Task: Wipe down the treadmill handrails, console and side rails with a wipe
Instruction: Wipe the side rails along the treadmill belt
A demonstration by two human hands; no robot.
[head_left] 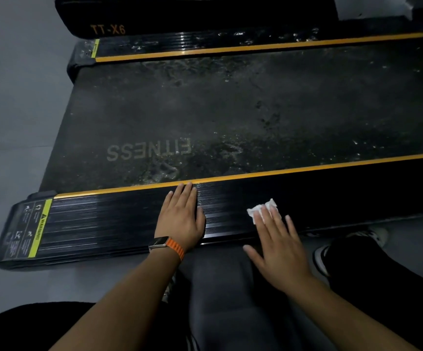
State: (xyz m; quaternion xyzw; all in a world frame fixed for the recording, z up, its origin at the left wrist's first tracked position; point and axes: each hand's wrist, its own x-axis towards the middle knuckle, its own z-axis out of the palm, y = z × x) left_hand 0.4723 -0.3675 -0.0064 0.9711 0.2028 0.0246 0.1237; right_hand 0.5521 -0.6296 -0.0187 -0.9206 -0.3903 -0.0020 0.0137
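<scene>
Head view: looking down across a treadmill deck from its side, dim light.
Wipe: small crumpled white wipe [262, 209] lies on the black ribbed near side rail [104, 219], partly covered by fingertips.
Right hand [278, 249]: palm down, fingers [277, 219] straight and spread, grasping nothing; the tips press the wipe flat against the rail; thumb out to the left over the rail's near edge.
Left hand [182, 219]: released, flat on the same rail to the left of the wipe and apart from it; fingers together, tips touching the yellow edge stripe [306, 168].
Wrist: watch on an orange strap [167, 245], left arm.
Rail end: yellow-green warning label [37, 229] at the rail's left end.
Belt: dark scuffed running belt [205, 110] beyond the stripe, printed "FITNESS", letters upside down from here.
Far side: second black side rail [205, 41] with its own yellow stripe; black housing marked "TT-X6" [108, 29] behind it.
Surround: grey floor [15, 97]; dark trouser leg [220, 287] between the forearms; black-and-white shoe [322, 259] just below the rail, right.
</scene>
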